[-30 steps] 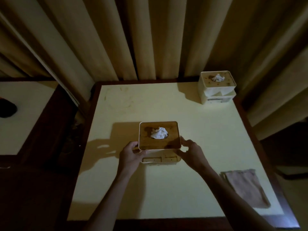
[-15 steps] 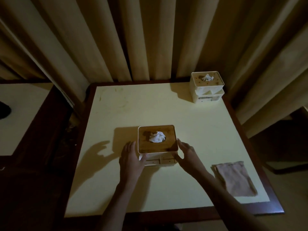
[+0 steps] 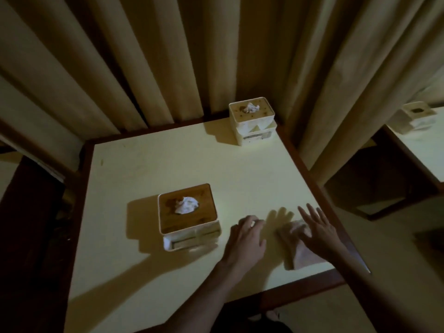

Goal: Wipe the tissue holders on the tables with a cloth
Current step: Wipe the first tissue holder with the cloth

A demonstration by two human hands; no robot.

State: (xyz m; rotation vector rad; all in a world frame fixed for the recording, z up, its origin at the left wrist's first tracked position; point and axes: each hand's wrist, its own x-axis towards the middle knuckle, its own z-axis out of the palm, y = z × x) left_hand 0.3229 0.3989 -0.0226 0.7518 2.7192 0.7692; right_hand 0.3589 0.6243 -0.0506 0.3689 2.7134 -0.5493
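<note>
Right hand (image 3: 317,233) is spread flat over the soft pinkish folded cloth (image 3: 300,251) near the worktop's (image 3: 168,164) front-right edge, gripping nothing; left hand (image 3: 247,239) loosely curled, empty. Probably limp and light, so pinch a fold.

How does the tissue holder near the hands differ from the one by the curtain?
The near tissue holder has a dark wooden-looking top; the far tissue holder has a paler, speckled one. The near one sits mid-table, beside the left hand; the far one sits at the back edge by the curtain, out of reach of both hands. Both are square and pale-sided, with a tissue poking up.
</note>
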